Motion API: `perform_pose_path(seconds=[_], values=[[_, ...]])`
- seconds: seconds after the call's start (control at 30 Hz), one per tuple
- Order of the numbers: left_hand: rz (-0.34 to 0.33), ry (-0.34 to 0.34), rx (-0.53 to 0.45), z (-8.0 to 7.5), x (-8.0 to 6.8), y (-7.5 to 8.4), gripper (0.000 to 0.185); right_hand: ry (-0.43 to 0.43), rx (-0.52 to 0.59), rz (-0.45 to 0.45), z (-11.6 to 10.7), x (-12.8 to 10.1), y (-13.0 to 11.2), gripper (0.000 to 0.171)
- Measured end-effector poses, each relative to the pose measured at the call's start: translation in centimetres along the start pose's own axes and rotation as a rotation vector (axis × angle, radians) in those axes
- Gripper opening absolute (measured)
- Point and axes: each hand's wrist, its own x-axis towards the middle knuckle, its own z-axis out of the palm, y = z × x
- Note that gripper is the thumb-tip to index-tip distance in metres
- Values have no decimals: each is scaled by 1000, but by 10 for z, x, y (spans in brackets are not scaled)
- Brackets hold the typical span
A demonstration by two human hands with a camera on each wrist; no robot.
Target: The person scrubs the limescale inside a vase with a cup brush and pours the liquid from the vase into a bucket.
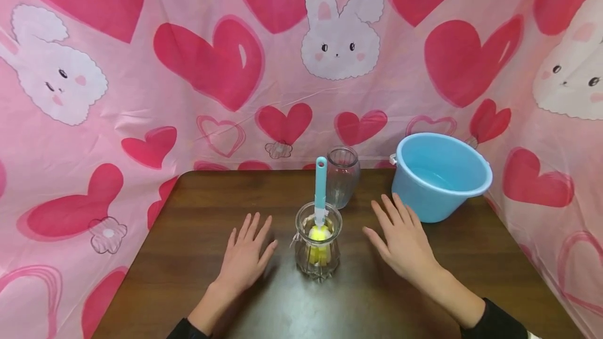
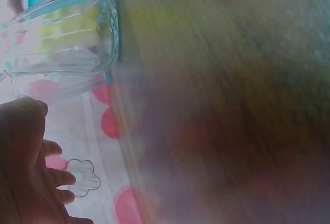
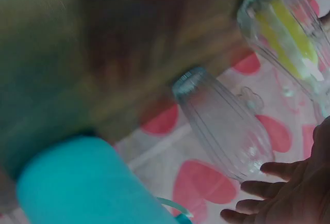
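Observation:
A ribbed glass jar (image 1: pixel 318 247) stands on the dark wooden table (image 1: pixel 188 213), between my hands. A brush with a teal handle (image 1: pixel 321 184) and a yellow sponge head (image 1: pixel 318 242) stands inside it. My left hand (image 1: pixel 245 255) lies flat on the table to the jar's left, fingers straight, holding nothing. My right hand (image 1: pixel 400 237) lies flat to its right, also holding nothing. A second, empty glass jar (image 1: pixel 342 176) stands behind the first. The wrist views show the jar with the sponge (image 2: pixel 62 33) (image 3: pixel 289 28), the empty jar (image 3: pixel 227 126) and parts of my left hand (image 2: pixel 26 172) and right hand (image 3: pixel 294 193).
A light blue plastic bucket (image 1: pixel 440 174) sits at the table's far right, close to my right hand; the bucket (image 3: pixel 82 188) fills the lower left of the right wrist view. A pink cloth with hearts and rabbits (image 1: pixel 282 56) hangs behind and on both sides.

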Motion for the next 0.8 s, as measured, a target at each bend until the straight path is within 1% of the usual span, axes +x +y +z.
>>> perform_pose_path(seconds=[0.13, 0.27, 0.5, 0.8], values=[[6, 7, -3, 3, 0, 1, 67, -16, -21, 57, 17, -14, 3, 69], [6, 9, -1, 5, 0, 1, 67, -47, -40, 84, 27, -23, 4, 69], [5, 13, -7, 6, -2, 1, 67, -85, -39, 113, 31, -26, 4, 69], [12, 15, -2, 6, -1, 0, 68, -79, -52, 109, 32, -22, 7, 70]])
